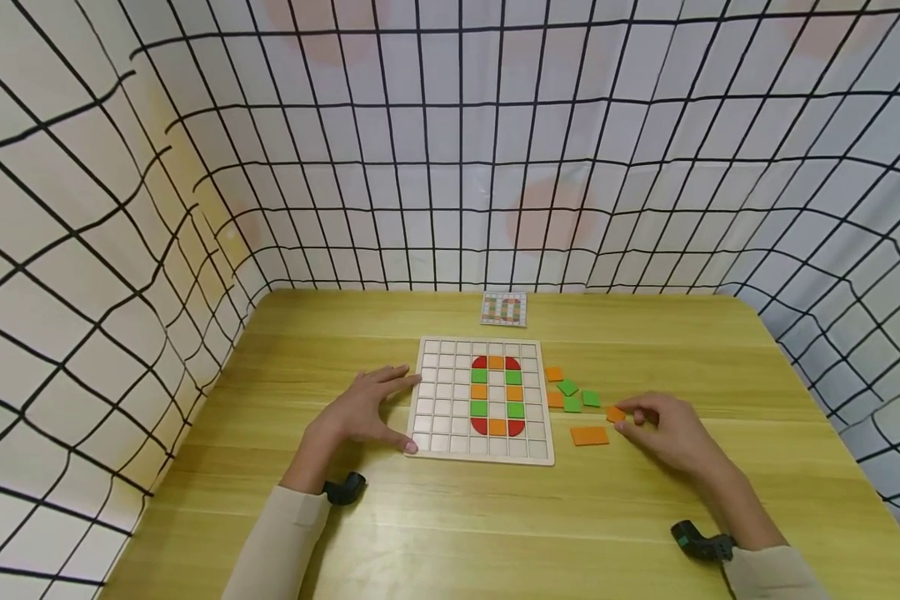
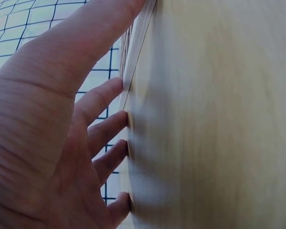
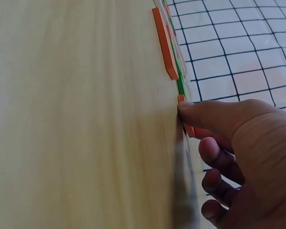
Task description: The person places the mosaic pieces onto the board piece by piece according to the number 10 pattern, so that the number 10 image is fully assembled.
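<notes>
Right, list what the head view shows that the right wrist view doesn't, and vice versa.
Head only: the left hand touching the grid board, and the pattern card beyond it.

Right wrist only: three fingertips below the thumb, seen up close.

Both: the right hand pinching a small orange tile, the long orange tile, the wooden table and the black-lined wall.

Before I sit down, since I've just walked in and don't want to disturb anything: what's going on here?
A person's right hand pinches a small orange tile, near loose green and orange tiles to the right of a grid board. The left hand touches the board's left edge. On the board, red, green and orange pieces form a closed ring. A patterned card lies beyond the board.
</notes>
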Demonstrator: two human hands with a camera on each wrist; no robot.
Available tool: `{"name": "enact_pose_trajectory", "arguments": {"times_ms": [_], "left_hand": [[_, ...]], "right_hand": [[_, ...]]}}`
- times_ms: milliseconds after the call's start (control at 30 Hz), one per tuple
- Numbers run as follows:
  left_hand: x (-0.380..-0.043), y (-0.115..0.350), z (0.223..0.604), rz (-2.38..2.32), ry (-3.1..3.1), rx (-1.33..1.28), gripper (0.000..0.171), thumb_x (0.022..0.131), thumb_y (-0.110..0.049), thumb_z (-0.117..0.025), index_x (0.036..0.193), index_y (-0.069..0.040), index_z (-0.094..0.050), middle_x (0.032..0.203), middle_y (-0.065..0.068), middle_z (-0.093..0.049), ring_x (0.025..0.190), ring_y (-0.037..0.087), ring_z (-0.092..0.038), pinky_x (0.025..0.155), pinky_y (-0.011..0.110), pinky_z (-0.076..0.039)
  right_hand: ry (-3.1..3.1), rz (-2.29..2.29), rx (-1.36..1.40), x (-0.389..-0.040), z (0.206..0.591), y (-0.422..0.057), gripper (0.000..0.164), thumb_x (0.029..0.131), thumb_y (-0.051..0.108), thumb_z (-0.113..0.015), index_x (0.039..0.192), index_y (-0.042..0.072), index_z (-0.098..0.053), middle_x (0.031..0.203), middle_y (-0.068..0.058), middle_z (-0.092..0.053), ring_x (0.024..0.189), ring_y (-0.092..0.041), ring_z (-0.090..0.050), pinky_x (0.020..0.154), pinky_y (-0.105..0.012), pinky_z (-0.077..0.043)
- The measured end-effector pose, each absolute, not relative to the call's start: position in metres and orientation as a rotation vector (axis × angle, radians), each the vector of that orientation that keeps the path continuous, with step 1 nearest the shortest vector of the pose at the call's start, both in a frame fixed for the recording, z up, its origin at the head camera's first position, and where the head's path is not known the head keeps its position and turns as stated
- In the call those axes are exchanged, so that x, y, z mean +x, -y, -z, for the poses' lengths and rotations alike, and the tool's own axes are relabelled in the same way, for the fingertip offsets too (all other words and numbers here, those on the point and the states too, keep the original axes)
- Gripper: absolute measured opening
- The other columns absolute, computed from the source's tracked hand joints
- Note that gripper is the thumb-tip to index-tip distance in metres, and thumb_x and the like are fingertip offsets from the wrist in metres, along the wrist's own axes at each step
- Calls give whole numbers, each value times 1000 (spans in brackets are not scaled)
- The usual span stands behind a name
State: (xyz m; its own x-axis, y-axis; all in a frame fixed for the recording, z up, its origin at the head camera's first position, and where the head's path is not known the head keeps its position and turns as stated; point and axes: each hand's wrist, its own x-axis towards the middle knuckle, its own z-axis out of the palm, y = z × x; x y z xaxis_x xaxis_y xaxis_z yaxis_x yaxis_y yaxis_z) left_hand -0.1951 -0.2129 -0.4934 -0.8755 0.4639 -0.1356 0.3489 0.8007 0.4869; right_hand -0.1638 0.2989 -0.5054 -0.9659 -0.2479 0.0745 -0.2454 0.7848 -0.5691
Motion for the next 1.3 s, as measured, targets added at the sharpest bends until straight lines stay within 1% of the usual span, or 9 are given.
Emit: {"name": "enact_pose_trajectory", "arguments": {"times_ms": [133,200,267,400,700,833,1067,1233,1300], "left_hand": [[-195,212,493,-669,-2748,625,119,58,-72,-90,159,-32,-41,171,3,-28,159,32,-21,129,62,-7],[-194,211,493,-671,-2752,625,118,58,-72,-90,159,-32,-42,170,3,-29,159,33,-22,129,62,-8],[-194,210,493,-668,-2756,621,119,57,-72,-90,158,-32,-43,170,3,-30,159,33,-22,128,63,-9],[-194,209,492,-656,-2771,611,118,57,-71,-91,158,-32,-44,170,3,-31,158,34,-23,127,65,-11],[-193,209,492,-633,-2799,601,118,55,-73,-90,157,-32,-46,168,3,-34,158,34,-25,128,64,-12],[-193,209,491,-649,-2799,593,118,55,-72,-91,156,-32,-46,168,4,-34,158,34,-25,128,64,-12],[-193,210,494,-643,-2799,611,117,56,-74,-89,157,-33,-45,169,2,-33,158,34,-24,127,65,-12],[-193,210,494,-634,-2788,619,117,57,-75,-89,157,-33,-44,169,2,-31,159,34,-22,127,65,-10],[-193,210,493,-632,-2788,607,118,57,-75,-88,157,-34,-44,169,1,-31,159,34,-22,127,65,-11]], "right_hand": [[-2975,930,-434,-170,507,-294,32,99,35,-71,122,14,-75,86,5,-58,90,-18,-52,81,-29,-48],[-2969,928,-421,-174,507,-290,35,99,38,-70,124,15,-74,89,5,-60,90,-18,-53,81,-30,-48],[-2950,937,-410,-178,506,-284,38,99,41,-69,127,15,-72,90,3,-60,89,-19,-53,80,-34,-49],[-2926,964,-441,-188,502,-266,38,99,41,-70,127,14,-73,87,2,-57,89,-20,-52,80,-39,-49],[-2878,1066,-544,-213,492,-212,28,95,26,-77,118,11,-75,84,1,-55,85,-20,-48,73,-33,-39],[-2851,1113,-609,-225,486,-185,27,93,25,-79,116,12,-76,84,-1,-55,84,-20,-47,70,-32,-37],[-2806,1153,-675,-246,488,-138,27,93,26,-79,117,14,-77,80,-1,-55,84,-20,-48,72,-34,-39],[-2738,1194,-702,-256,494,-107,27,94,28,-78,118,14,-77,76,1,-55,72,-17,-47,71,-34,-42],[-2728,1191,-711,-259,494,-95,27,95,28,-76,119,15,-76,77,2,-57,71,-16,-47,70,-32,-43]]}}
